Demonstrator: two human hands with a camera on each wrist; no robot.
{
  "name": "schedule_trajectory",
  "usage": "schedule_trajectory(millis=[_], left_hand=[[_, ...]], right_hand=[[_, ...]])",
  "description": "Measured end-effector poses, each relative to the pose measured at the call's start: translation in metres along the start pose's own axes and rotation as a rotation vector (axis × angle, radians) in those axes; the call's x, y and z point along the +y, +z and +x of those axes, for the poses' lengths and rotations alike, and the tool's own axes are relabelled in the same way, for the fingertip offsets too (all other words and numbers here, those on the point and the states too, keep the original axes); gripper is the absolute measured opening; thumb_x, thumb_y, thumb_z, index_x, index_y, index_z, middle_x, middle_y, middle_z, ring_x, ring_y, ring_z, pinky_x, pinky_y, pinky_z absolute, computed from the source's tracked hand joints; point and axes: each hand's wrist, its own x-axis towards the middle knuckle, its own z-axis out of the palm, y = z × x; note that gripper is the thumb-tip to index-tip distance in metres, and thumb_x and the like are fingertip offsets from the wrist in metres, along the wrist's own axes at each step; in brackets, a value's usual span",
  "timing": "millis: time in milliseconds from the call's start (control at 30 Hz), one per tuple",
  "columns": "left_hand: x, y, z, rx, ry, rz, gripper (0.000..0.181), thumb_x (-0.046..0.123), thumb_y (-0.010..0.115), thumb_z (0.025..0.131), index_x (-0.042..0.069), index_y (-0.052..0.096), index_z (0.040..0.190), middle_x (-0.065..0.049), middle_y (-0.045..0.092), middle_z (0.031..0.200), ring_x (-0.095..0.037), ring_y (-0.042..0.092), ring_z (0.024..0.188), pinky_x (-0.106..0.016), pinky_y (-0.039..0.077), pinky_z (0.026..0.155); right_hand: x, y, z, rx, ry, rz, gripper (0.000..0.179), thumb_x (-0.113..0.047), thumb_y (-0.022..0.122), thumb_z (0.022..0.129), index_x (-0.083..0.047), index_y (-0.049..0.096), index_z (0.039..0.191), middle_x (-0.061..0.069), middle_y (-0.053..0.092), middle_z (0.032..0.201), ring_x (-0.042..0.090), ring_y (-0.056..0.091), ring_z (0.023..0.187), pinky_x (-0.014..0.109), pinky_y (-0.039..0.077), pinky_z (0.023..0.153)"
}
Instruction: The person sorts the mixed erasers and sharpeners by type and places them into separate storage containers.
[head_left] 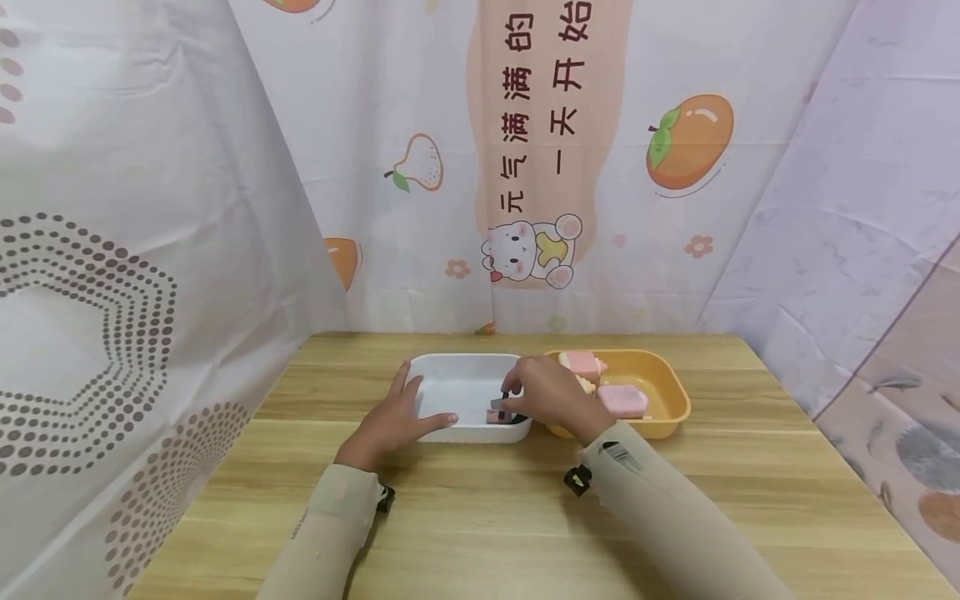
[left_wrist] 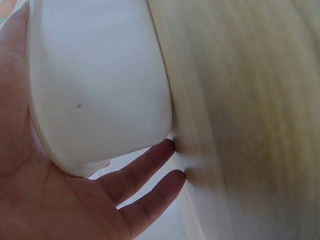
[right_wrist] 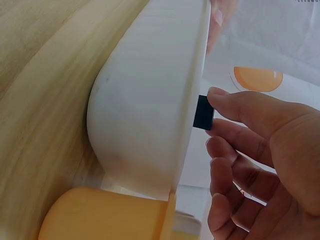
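Note:
A white tray (head_left: 457,433) stands on the table with my left hand (head_left: 393,421) at its left end. The left thumb lies along the front rim; in the left wrist view two nearly straight fingers (left_wrist: 150,200) extend past the tray's corner to the table. Over the tray's right end, my right hand (head_left: 551,392) pinches a small black rectangular piece (right_wrist: 203,112) between thumb and index finger; its kind does not show. Close below those fingers, a small pink-and-black item (head_left: 495,417) lies inside the tray, partly covered by the hand.
A yellow tray (head_left: 675,404) stands right beside the white one. It holds a pink bottle-shaped item with a cream end (head_left: 581,364), a paler pink one (head_left: 622,402) and a partly hidden cream-yellow one (head_left: 585,385). Behind the wooden table (head_left: 480,517) hangs a printed curtain (head_left: 420,250).

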Motion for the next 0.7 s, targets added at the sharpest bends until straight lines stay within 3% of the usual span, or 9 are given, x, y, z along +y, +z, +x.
schedule_trajectory(millis=[433, 567, 700], left_hand=[[-0.003, -0.001, -0.002, -0.02, -0.001, -0.009, 0.124, 0.086, 0.063, 0.078, 0.009, 0.021, 0.166, -0.003, -0.011, 0.175, -0.042, 0.047, 0.144, -0.06, 0.045, 0.11], [0.002, -0.007, 0.0, -0.039, 0.004, 0.038, 0.128, 0.088, 0.062, 0.077, 0.009, 0.016, 0.166, -0.009, -0.01, 0.175, -0.047, 0.036, 0.15, -0.063, 0.04, 0.113], [0.008, -0.015, 0.0, -0.001, 0.026, 0.168, 0.127, 0.091, 0.058, 0.077, 0.009, 0.021, 0.166, -0.017, -0.005, 0.174, -0.05, 0.02, 0.155, -0.071, 0.022, 0.12]], right_hand=[[0.001, -0.009, -0.012, 0.008, 0.004, 0.006, 0.014, -0.032, 0.082, 0.089, -0.02, 0.083, 0.096, -0.009, 0.074, 0.089, 0.008, 0.064, 0.082, 0.032, 0.056, 0.077], [0.015, -0.021, -0.021, 0.045, -0.016, -0.04, 0.012, -0.031, 0.079, 0.09, -0.02, 0.083, 0.095, -0.009, 0.074, 0.086, 0.01, 0.064, 0.081, 0.035, 0.056, 0.079], [0.029, -0.03, -0.032, 0.076, -0.065, -0.086, 0.01, -0.028, 0.076, 0.09, -0.024, 0.08, 0.082, -0.014, 0.066, 0.073, 0.008, 0.059, 0.071, 0.032, 0.051, 0.067]])
